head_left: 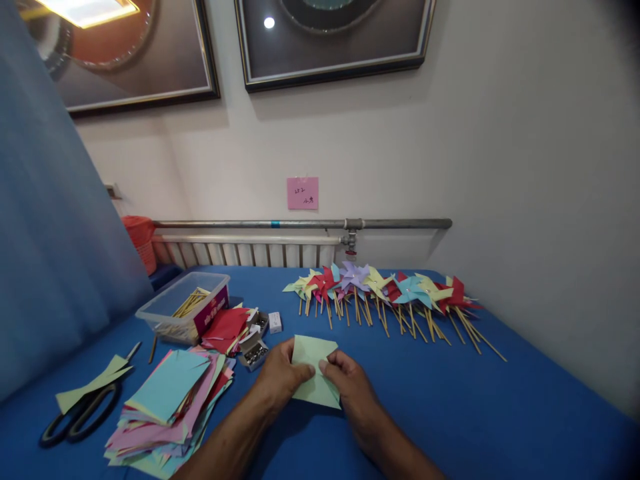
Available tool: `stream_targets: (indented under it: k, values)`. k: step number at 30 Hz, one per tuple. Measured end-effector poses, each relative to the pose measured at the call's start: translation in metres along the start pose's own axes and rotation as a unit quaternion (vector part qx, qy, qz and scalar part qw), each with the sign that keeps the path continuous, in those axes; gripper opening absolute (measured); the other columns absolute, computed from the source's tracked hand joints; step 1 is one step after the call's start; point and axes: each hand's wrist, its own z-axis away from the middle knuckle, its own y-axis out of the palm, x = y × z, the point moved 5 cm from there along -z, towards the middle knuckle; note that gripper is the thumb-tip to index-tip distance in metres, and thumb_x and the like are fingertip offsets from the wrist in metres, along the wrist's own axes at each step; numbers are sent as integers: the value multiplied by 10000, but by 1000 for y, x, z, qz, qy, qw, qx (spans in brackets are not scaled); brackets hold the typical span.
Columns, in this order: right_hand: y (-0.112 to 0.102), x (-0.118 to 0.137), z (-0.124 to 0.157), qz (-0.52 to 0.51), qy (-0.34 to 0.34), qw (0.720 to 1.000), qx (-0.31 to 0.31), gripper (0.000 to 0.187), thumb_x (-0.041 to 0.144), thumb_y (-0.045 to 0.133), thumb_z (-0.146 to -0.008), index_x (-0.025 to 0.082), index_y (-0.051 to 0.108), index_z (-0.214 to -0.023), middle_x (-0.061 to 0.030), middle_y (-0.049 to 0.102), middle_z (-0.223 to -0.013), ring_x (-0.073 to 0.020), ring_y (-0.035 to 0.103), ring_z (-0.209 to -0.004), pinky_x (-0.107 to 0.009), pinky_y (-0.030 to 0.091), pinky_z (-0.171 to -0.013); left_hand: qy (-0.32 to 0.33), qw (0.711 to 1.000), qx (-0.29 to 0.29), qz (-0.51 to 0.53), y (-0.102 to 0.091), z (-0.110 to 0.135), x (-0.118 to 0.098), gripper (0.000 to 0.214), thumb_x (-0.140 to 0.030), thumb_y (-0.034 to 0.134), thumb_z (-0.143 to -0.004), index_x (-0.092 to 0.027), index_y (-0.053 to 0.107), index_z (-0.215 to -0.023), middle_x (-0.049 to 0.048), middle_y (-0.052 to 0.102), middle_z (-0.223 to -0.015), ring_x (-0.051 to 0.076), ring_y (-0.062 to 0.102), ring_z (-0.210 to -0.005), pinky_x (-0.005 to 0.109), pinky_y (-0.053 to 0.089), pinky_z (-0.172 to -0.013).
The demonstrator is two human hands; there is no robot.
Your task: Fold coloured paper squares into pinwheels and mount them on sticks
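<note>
Here on my feed, both hands work above the middle of the blue surface (450,413), toward its near edge: left hand (280,373) and right hand (353,387), fingers closed on one light-green sheet (317,389), thumbs pressing its face. I see no stick or pin on it, so I'd call this piece early; whether it's slit, I can't tell. Plenty done: finished pinwheels (355,275) line the far edge, spreading toward the right. Plenty left: a thick paper stack (170,387) by the near-left corner, loose sticks (191,302) waiting farther back.
</note>
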Motion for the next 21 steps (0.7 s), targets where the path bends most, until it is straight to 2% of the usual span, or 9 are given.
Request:
stream_targets:
  k: [8,13,16,21]
  values:
    - [-4,-2,-6,56,6,998,-7,362,513,829,-718,200,665,-801,8,683,-669,-174,604,-610,-283,442,-603,-1,1000,5,-6,3,-1,3,403,-232,803,-573,-100,792,-954,55,782,-750,160,637,-574,241,476,-554]
    - [-3,-6,-11,61,-5,998,22,364,492,850,-685,211,637,-771,21,677,-674,-160,582,-615,-274,427,-599,-3,1000,0,-9,1,-1,2,407,-258,844,-562,-102,785,-934,52,776,-747,138,595,-538,231,438,-527]
    - [-2,-5,-12,66,-11,997,41,350,493,837,-712,211,648,-796,14,690,-707,-161,582,-637,-274,430,-612,-6,1000,-1,10,1,0,1,411,-274,851,-567,-106,778,-934,49,765,-735,141,598,-536,234,438,-526]
    - [-3,-6,-11,80,-3,996,23,383,556,803,-740,216,633,-781,24,641,-649,-149,539,-584,-273,417,-586,-9,1000,5,25,3,1,1,416,-267,851,-550,-111,772,-928,44,756,-703,152,617,-543,237,449,-529]
